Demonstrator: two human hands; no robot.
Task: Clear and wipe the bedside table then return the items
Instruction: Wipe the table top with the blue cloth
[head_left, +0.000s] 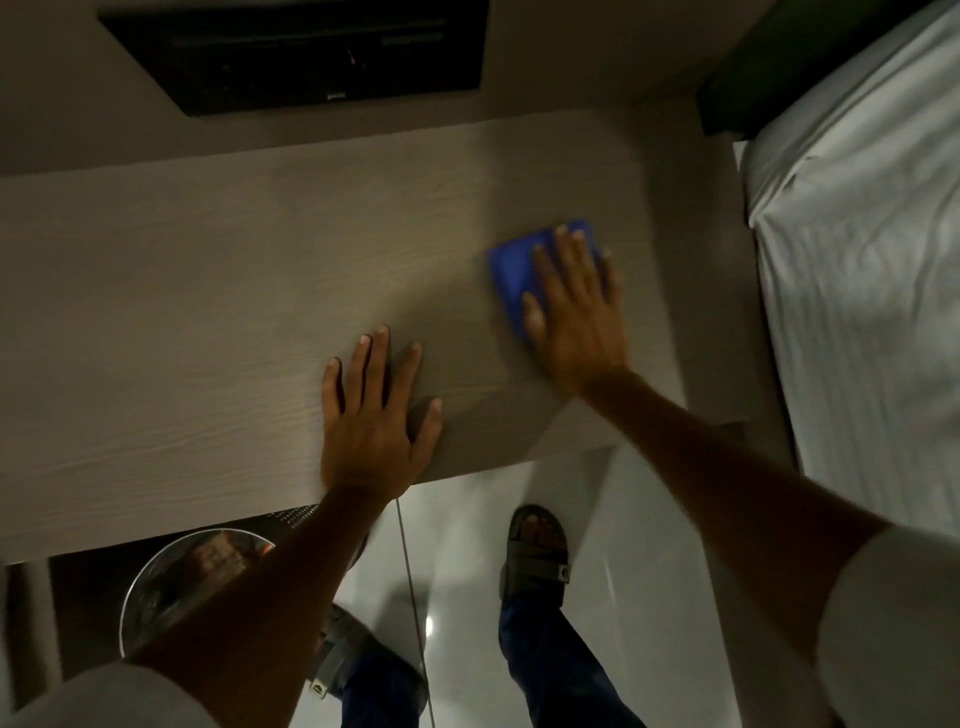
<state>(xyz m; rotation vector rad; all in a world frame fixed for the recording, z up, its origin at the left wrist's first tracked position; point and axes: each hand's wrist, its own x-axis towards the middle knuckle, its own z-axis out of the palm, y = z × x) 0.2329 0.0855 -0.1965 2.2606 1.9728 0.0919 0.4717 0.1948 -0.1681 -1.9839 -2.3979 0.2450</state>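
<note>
The light wood-grain bedside table (208, 322) fills the middle of the head view, with nothing on its top but my hands and a cloth. A folded blue cloth (511, 270) lies on the right part of the top. My right hand (571, 312) presses flat on the cloth, fingers spread and covering most of it. My left hand (374, 421) rests flat on the bare wood near the front edge, fingers apart, holding nothing.
A bed with white sheets (857, 260) stands right of the table. A dark wall-mounted screen (296, 52) hangs above the back edge. Under the table's front left sits a lined waste bin (171, 582). My sandalled feet (535, 551) stand on a glossy tiled floor.
</note>
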